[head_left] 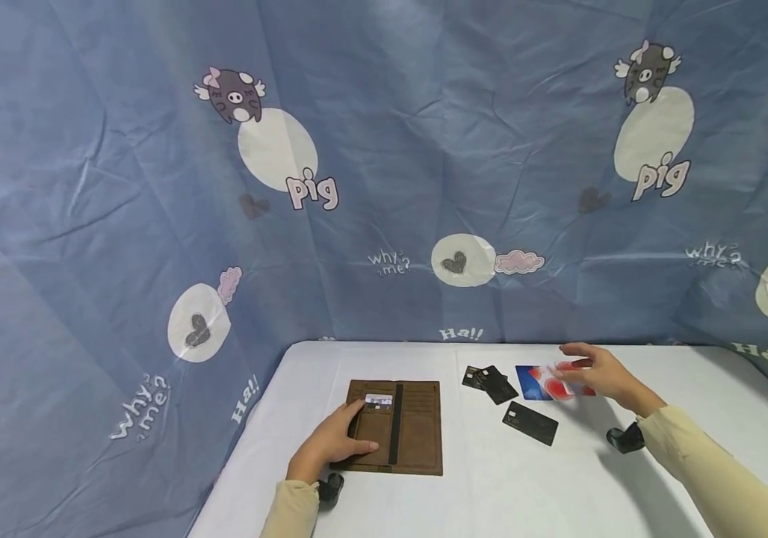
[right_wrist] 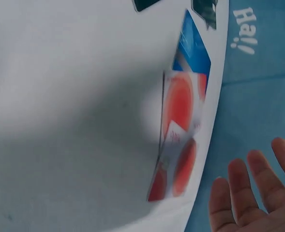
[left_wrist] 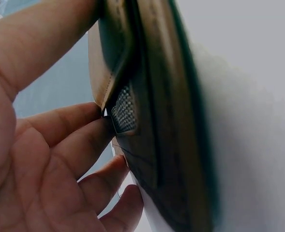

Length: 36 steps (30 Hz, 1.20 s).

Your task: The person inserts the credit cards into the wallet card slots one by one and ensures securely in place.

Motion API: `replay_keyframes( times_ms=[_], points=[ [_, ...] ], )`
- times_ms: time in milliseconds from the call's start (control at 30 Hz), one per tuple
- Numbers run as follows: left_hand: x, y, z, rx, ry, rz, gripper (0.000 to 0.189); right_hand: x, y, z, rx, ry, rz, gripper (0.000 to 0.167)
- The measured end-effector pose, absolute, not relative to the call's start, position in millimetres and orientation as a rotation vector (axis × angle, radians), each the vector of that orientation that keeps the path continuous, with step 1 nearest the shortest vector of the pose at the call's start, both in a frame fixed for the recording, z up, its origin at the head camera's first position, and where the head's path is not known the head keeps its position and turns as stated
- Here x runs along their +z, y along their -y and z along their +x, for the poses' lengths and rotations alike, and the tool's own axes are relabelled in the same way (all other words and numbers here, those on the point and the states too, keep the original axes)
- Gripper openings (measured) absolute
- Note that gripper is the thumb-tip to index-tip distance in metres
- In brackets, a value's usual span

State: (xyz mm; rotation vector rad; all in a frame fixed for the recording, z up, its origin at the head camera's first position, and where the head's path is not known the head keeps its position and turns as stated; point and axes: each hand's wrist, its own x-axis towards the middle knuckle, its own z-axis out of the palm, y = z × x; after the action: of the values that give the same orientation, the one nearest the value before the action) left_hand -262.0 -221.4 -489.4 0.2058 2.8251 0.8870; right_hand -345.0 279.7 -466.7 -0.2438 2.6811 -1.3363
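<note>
A brown wallet (head_left: 417, 441) lies spread on the white table, with a dark strap down its middle. A card (head_left: 379, 400) shows in a pocket of its left half. My left hand (head_left: 334, 439) rests on that left half, fingertips (left_wrist: 106, 118) against the leather and thumb spread apart. On the right, my right hand (head_left: 609, 375) hovers over several overlapping blue, red and white cards (head_left: 535, 382). Its fingers are spread and hold nothing.
Two overlapping black cards (head_left: 497, 385) lie between the wallet and the colourful cards. A black card (head_left: 530, 423) marked VIP lies nearer to me. Behind the table (head_left: 478, 501) hangs a blue printed curtain (head_left: 384, 149).
</note>
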Motion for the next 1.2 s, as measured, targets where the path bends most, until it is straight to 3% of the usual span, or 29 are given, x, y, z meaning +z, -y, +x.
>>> replay_keyframes(
  times_ms=[800,1200],
  points=[
    [-485.8,220.4,-255.7,0.867,-2.838,0.186,0.089,-498.1,-231.1,-313.8,-1.301,-2.669,-0.719,0.063],
    [-487.2,219.2,-256.5,0.871,-2.828,0.2,0.089,-508.2,-222.3,-305.7,-1.199,-2.776,-0.628,0.06]
  ],
)
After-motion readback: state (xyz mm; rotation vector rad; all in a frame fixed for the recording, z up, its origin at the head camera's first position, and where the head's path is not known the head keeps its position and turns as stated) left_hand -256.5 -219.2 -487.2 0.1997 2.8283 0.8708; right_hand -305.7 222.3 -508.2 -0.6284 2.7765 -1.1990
